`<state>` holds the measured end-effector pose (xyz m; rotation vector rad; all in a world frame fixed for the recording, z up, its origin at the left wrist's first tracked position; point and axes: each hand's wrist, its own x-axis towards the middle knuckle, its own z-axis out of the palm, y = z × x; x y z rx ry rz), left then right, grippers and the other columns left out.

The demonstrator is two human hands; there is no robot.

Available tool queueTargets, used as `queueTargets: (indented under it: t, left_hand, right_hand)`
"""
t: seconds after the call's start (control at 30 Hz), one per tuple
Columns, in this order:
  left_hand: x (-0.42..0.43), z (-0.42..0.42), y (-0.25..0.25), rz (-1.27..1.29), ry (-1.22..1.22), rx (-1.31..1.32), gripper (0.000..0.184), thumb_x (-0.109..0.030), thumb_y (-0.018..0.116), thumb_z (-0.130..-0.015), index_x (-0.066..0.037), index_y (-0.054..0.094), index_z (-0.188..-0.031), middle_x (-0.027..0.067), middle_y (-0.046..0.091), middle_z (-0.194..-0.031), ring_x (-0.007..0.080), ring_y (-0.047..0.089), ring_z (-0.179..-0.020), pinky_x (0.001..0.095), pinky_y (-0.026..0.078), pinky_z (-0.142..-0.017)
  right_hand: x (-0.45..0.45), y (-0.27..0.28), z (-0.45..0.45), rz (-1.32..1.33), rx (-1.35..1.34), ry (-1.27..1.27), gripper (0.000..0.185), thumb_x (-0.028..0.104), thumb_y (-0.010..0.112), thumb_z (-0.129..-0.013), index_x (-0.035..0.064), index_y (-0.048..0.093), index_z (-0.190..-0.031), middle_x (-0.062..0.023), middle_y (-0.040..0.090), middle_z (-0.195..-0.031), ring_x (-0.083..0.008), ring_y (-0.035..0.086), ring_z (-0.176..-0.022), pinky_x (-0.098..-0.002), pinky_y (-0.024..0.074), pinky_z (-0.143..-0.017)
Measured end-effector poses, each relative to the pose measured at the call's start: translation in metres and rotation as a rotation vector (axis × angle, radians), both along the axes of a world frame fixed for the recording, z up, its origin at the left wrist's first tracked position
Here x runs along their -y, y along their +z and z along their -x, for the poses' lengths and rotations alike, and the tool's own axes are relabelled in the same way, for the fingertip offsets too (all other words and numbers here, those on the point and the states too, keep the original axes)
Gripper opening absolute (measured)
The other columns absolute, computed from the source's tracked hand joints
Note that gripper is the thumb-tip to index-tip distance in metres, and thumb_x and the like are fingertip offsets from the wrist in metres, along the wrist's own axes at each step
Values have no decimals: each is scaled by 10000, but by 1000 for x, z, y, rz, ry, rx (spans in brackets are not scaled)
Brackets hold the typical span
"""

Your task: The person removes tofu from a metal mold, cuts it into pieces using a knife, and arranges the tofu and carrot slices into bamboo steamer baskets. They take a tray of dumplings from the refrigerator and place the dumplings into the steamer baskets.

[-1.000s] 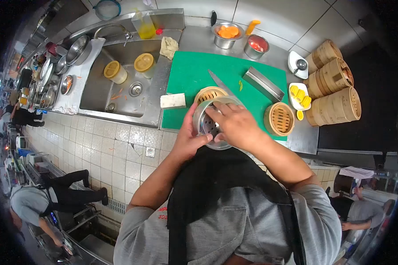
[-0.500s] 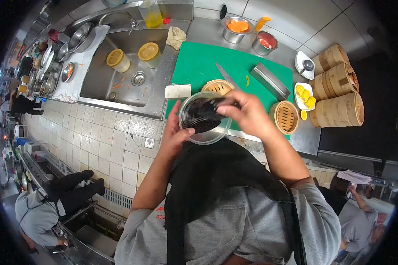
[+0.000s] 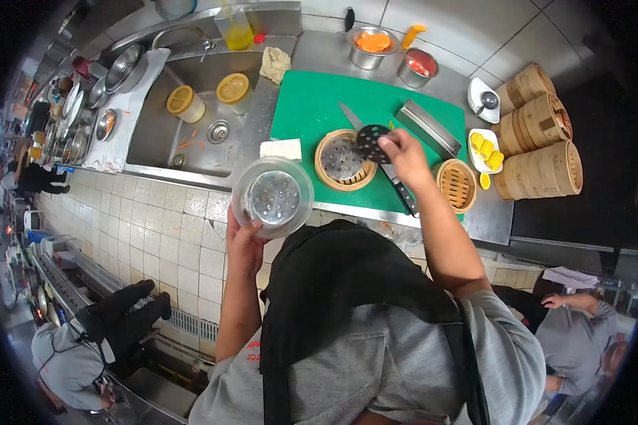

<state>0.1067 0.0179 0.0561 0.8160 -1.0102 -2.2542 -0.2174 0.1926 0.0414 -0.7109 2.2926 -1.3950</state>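
Observation:
My left hand [image 3: 246,239] grips the rim of a clear round plastic tub [image 3: 299,190]. Inside the tub lies a round, greyish liner [image 3: 273,198] dotted with holes. Between the thumb and fingers of my right hand [image 3: 407,157] is a black perforated liner [image 3: 371,146], held above a bamboo steamer basket [image 3: 362,184]. Another perforated liner [image 3: 340,159] lies in that basket, covering most of its slats. A knife [image 3: 400,190] rests on the green cutting board [image 3: 308,95], partly hidden behind the black liner. A white block [image 3: 281,149] sits beside the tub.
A second steamer basket [image 3: 455,185] stands at the board's right, near a metal trough [image 3: 429,127] and a dish of yellow pieces [image 3: 485,150]. Stacked steamers [image 3: 539,170] are farther right. The sink [image 3: 149,142] holds two lidded tubs. Other people work behind on both sides.
My hands have moved apart. The left hand carried the tub left and down, uncovering the basket; the right hand took the black liner out of the tub and over the basket.

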Motion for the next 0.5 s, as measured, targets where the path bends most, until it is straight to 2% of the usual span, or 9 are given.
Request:
queueTargets:
  t: [0.1, 0.23, 0.3, 0.33, 0.37, 0.4, 0.43, 0.47, 0.5]
  left_hand:
    - [4, -7, -6, 10, -22, -20, 739, -69, 635, -798, -71, 353, -1481, 134, 516, -1368, 282, 575, -1229, 431, 594, -899]
    - [-3, 7, 14, -8, -32, -41, 777, -119, 659, -793, -17, 334, -1492, 153, 497, -1405, 292, 535, -1272, 429, 498, -1027]
    - [-3, 17, 17, 3, -74, -60, 811, -134, 664, -781, -2, 315, -1501, 163, 478, -1428, 302, 521, -1286, 440, 463, -1068]
    - [0, 19, 12, 21, -94, -62, 852, -151, 659, -779, -51, 275, -1533, 180, 495, -1393, 316, 552, -1235, 476, 505, -1019]
    - [5, 26, 10, 46, -107, -73, 894, -168, 654, -777, -101, 235, -1564, 197, 512, -1358, 331, 583, -1185, 511, 547, -970]
    - [-2, 38, 29, 24, -102, -112, 904, -171, 660, -780, -106, 224, -1568, 162, 561, -1265, 312, 599, -1142, 517, 553, -954]
    - [4, 39, 20, 13, -146, -90, 815, -88, 636, -785, -8, 287, -1518, 153, 455, -1458, 305, 476, -1335, 473, 430, -1102]
    - [5, 47, 18, -20, -164, -116, 807, -67, 624, -796, -14, 277, -1522, 143, 458, -1460, 304, 485, -1331, 486, 476, -1060]
    - [-1, 60, 36, -26, -223, -125, 803, -68, 627, -801, -40, 282, -1526, 138, 476, -1445, 299, 511, -1309, 493, 513, -1017]
  right_hand:
    - [-57, 32, 21, -20, -57, -126, 268, 157, 725, -881, -12, 633, -1068, -157, 708, -970, -221, 667, -895, -357, 517, -813]
    - [-151, 35, 47, -172, -123, -253, 257, 102, 762, -830, 1, 643, -1034, -133, 711, -908, -199, 662, -828, -353, 522, -752]
    - [-180, 12, 52, -304, -145, -285, 265, 108, 767, -825, 7, 661, -1046, -153, 715, -895, -234, 681, -828, -361, 526, -760]
    - [-186, 1, 53, -467, -165, -349, 330, 101, 799, -783, 22, 678, -1080, -172, 719, -889, -306, 696, -840, -394, 539, -789]
    - [-192, -8, 51, -483, -379, -284, 453, 109, 839, -721, 46, 683, -1143, -199, 703, -1005, -382, 674, -928, -446, 534, -844]
    - [-185, 2, 37, -590, -644, -291, 518, 131, 863, -677, 52, 687, -1158, -213, 657, -1144, -405, 629, -1031, -468, 509, -909]
    - [-178, 10, 28, -463, -583, -330, 540, 148, 867, -663, 53, 691, -1165, -225, 607, -1236, -412, 586, -1115, -459, 484, -948]
    - [-170, 17, 20, -352, -654, -282, 580, 156, 871, -649, 51, 675, -1185, -221, 621, -1216, -413, 585, -1120, -454, 476, -954]
    - [-156, 28, 10, -234, -833, -193, 658, 175, 876, -638, 58, 637, -1240, -234, 628, -1188, -439, 565, -1154, -478, 471, -952]
